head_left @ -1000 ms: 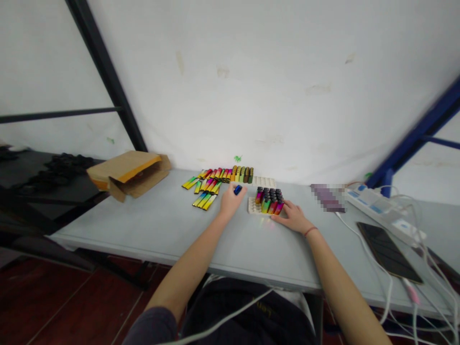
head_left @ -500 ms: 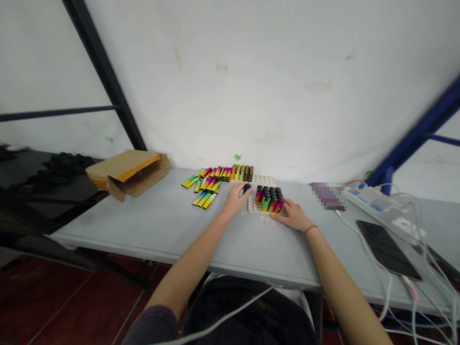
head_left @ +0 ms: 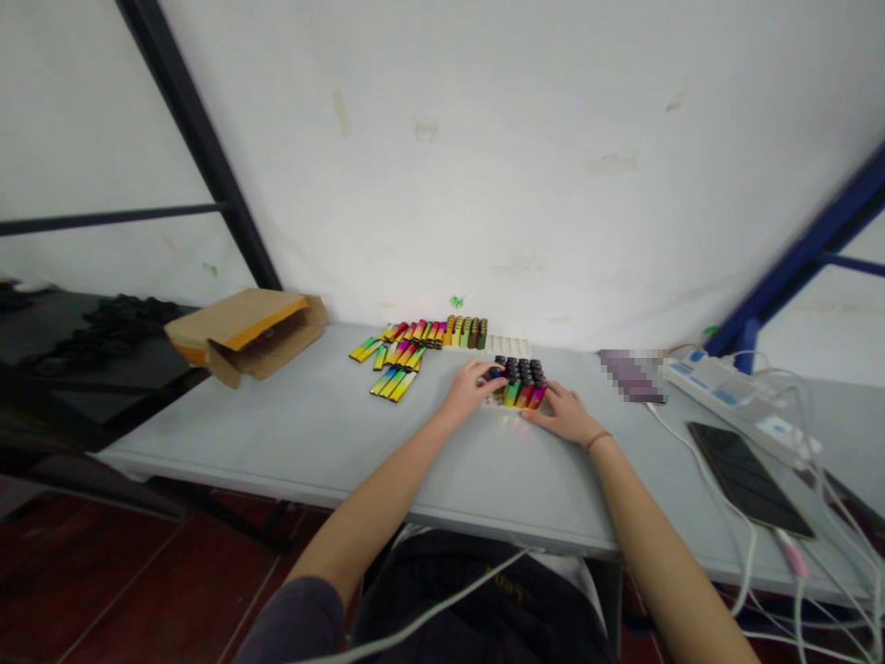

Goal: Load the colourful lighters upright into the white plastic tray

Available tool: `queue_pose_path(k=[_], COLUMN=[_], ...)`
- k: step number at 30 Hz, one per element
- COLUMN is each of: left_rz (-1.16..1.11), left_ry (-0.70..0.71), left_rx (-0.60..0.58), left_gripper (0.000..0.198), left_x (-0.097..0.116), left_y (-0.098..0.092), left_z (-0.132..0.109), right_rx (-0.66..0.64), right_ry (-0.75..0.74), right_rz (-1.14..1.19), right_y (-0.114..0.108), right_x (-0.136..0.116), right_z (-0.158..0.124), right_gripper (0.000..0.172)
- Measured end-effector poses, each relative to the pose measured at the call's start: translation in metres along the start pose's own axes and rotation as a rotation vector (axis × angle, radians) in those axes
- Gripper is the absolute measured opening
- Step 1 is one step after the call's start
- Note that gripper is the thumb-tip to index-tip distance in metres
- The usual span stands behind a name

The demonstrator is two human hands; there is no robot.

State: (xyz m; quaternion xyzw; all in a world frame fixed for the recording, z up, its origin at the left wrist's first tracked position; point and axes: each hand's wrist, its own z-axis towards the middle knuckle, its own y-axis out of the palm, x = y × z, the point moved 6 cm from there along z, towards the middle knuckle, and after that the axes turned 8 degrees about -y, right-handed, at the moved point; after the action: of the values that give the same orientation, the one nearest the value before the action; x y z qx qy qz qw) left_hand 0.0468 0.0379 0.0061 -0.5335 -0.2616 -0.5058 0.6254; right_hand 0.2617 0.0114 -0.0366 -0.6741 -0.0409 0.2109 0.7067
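A white slotted tray point(head_left: 513, 346) on the grey table point(head_left: 311, 433) holds several upright rainbow-coloured lighters point(head_left: 520, 382) with black tops. My left hand point(head_left: 470, 389) is at the tray's left edge, fingers closed on a dark blue lighter point(head_left: 493, 373) held over the slots. My right hand point(head_left: 565, 413) rests flat against the tray's near right corner with its fingers spread, holding nothing. More rainbow lighters point(head_left: 399, 358) lie loose on the table to the left of the tray, and a row point(head_left: 465, 332) stands by the wall.
An open cardboard box point(head_left: 241, 332) lies on its side at the table's left end. At the right sit a power strip point(head_left: 733, 398) with white cables, a dark phone point(head_left: 748, 480) and a blurred purple object point(head_left: 631, 376). A black shelf point(head_left: 76, 346) stands far left.
My left hand has carried the blue lighter to the right, from beside the loose lighters to the tray's left edge. My right hand has stayed at the tray.
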Motion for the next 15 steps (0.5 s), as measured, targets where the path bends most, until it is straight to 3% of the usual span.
queue_pose_path(k=[9, 15], left_rz=[0.006, 0.070], left_ry=[0.078, 0.210], left_rx=[0.082, 0.047], left_gripper=[0.030, 0.025], left_x=[-0.011, -0.005], left_y=[0.005, 0.004], left_z=[0.007, 0.004], right_rx=[0.000, 0.002], right_ry=[-0.004, -0.010], right_rz=[-0.001, 0.008], right_y=[0.000, 0.001], right_x=[0.000, 0.001], right_z=[0.000, 0.000], right_gripper=[0.067, 0.066])
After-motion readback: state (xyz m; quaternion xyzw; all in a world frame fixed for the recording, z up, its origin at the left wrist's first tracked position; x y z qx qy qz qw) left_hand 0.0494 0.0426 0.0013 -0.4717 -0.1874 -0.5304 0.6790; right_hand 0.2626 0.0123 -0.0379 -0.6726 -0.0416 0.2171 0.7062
